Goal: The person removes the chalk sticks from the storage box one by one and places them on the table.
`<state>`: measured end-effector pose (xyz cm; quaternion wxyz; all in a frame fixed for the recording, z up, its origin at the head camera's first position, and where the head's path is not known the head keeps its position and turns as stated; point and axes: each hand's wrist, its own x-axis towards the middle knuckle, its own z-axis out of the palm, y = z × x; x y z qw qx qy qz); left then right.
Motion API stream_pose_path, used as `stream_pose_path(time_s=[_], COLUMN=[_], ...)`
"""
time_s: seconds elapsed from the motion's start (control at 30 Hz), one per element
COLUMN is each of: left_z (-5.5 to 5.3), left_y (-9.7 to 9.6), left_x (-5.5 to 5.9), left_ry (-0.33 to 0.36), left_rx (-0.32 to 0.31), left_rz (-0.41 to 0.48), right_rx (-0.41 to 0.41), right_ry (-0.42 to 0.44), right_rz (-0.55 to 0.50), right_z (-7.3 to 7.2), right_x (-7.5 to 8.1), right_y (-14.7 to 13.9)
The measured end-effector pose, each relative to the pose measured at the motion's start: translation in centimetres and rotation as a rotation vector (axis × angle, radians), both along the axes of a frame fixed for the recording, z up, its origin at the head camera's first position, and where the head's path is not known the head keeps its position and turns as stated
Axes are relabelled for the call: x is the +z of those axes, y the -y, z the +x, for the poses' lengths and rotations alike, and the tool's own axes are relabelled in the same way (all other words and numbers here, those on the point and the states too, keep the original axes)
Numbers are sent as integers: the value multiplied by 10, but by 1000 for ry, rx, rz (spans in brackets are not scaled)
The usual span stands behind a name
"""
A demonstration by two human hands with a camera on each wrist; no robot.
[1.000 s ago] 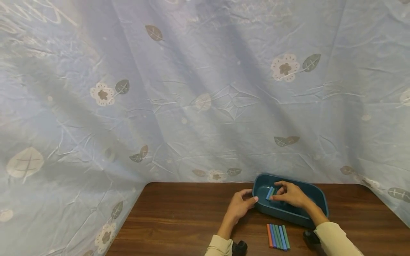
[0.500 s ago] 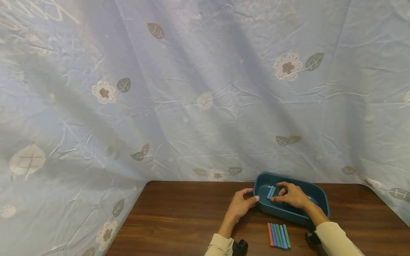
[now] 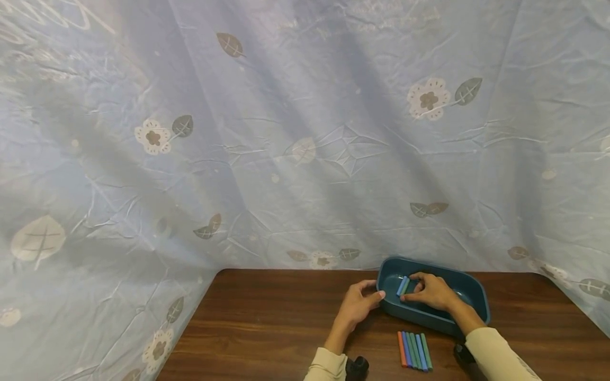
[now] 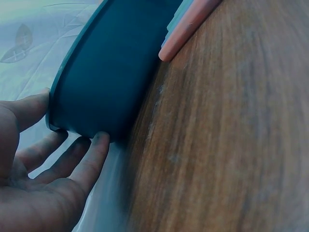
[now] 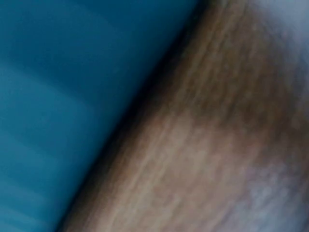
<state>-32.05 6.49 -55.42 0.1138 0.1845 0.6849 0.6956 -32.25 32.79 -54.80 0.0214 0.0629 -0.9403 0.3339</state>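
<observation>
A dark teal plastic tray [image 3: 426,319] stands near the back of the table. My left hand [image 3: 356,307] grips its left end, with the thumb at the rim; in the left wrist view the fingers [image 4: 91,162] touch the end wall. Inside the tray, my right hand [image 3: 436,292] has thumb and index finger at the two ends of a green chalk-like stick [image 3: 405,286]. A light blue stick [image 3: 401,286] lies right beside it. The right wrist view is blurred and shows only the tray wall [image 5: 63,96] and wood, without the hand.
In front of the tray several sticks lie side by side: an orange one [image 3: 402,349] at the left, then blue and green ones [image 3: 412,351]. The brown wooden table [image 3: 267,323] ends at a patterned cloth [image 3: 305,211] hanging behind and at the left.
The right thumb and index finger shift slightly to the left, bringing the green stick close against the blue one. The left hand and the tray stay in place.
</observation>
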Motion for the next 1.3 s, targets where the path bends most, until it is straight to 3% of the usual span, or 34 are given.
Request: stream_pose_path(time_s=[0.5, 0.87, 1.07, 1.3], left_z=[0, 2, 3, 3], left_y=[0, 0, 1, 2], left_x=[6, 3, 5, 3], left_ry=[-14, 12, 4, 8], left_rx=[-1, 13, 8, 1], left_rz=[5, -14, -13, -8], right_rx=[-3, 31, 26, 85], right_ry=[-3, -13, -33, -75], right_rz=[4, -17, -44, -117], right_z=[-4, 7, 10, 18], right_x=[2, 11, 18, 36], right_y=[-1, -4, -2, 8])
